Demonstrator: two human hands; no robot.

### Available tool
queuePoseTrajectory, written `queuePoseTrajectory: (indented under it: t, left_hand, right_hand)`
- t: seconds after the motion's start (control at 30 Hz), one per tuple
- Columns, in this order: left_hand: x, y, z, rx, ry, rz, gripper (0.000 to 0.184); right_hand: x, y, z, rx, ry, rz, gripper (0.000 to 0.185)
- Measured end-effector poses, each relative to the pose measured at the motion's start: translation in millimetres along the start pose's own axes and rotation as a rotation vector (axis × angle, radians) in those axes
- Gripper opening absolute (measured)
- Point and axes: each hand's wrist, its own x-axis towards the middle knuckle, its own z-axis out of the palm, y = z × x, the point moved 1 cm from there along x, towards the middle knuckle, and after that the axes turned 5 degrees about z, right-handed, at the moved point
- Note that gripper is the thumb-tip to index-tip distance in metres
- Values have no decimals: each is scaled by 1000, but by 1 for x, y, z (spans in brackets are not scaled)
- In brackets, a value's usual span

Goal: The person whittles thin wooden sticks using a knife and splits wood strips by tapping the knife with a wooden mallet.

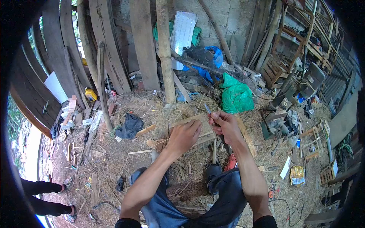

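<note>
My right hand (227, 127) is closed round a knife, whose narrow pale blade (207, 109) points up and to the left. A dark length, seemingly its handle, shows below my fingers. To its left, my left hand (186, 135) has its fingers curled together, and a thin strip of wood (162, 140) appears to run out from it. What lies inside those fingers is mostly hidden. Beneath both hands is a wooden block (205, 133) between my knees, partly covered by my left hand and forearm.
Straw and wood scraps litter the ground. A green sack (236, 95), a dark cloth (130, 126) and a wooden post (164, 57) stand or lie ahead. Near my right knee is a red object (230, 162). Another person's legs (47, 187) are at the left edge.
</note>
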Motion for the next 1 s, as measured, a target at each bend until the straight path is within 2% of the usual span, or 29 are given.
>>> queuePoseTrajectory:
  t: [0.03,0.1,0.17,0.2,0.33,0.4,0.5,0.57,0.63,0.87,1.0]
  left_hand:
    - [-1,-1,0,17,25,21,9]
    - [-5,-5,-5,36,53,39,9]
    - [-13,-16,-19,-1,41,-124,8]
    - [-12,-18,-21,7,48,-122,8]
    - [-6,-17,-10,24,73,-28,6]
    - [-4,-16,-3,49,69,-9,6]
    - [-3,-17,-3,44,123,11,5]
    - [-1,-16,-5,22,126,-24,5]
    - [0,-12,-3,40,102,-31,8]
    - [-3,-5,0,19,73,19,12]
    - [-3,-3,2,61,52,39,11]
  right_hand:
    - [5,2,-7,-4,-5,2,20]
    - [14,3,-36,-9,240,-174,18]
    - [10,-8,-63,93,268,-225,18]
    - [6,-16,-63,197,301,-274,20]
    - [-9,-3,-13,6,192,-147,27]
    - [-10,0,14,68,-20,-107,39]
    - [-1,5,17,170,63,-125,43]
    - [-4,5,18,126,74,-135,43]
    - [-7,5,23,86,-110,-87,40]
    - [1,15,18,45,-127,-20,17]
    - [3,8,6,12,-76,-45,16]
